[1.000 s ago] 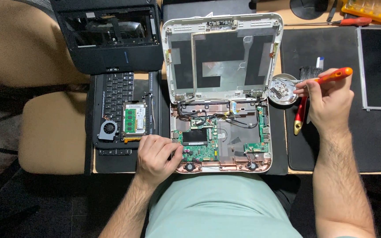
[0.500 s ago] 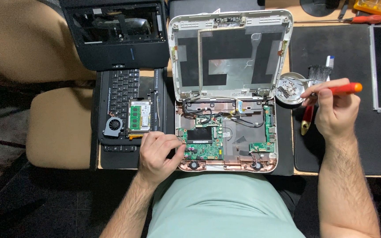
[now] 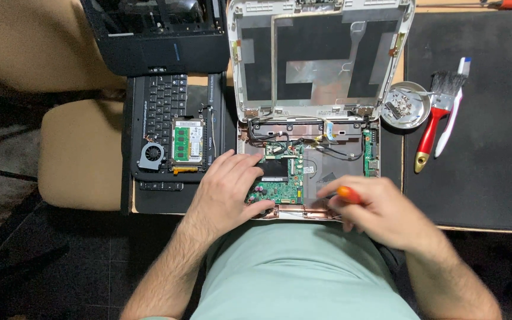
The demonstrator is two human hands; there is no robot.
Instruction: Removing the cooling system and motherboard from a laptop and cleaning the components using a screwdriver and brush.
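Resting on the green circuit board [image 3: 277,188] of the opened small laptop [image 3: 312,172], the left hand [image 3: 227,191] has its fingers loosely spread — thumb at the board's near edge, fingertips on its left side. Just right of those fingers, the right hand [image 3: 380,208] is curled around an orange-handled screwdriver [image 3: 347,194], fingers pressed together on the handle; the tip is hidden, blurred. Beyond the right fingers lie a metal dish [image 3: 406,105] of screws and a red-handled brush [image 3: 434,118].
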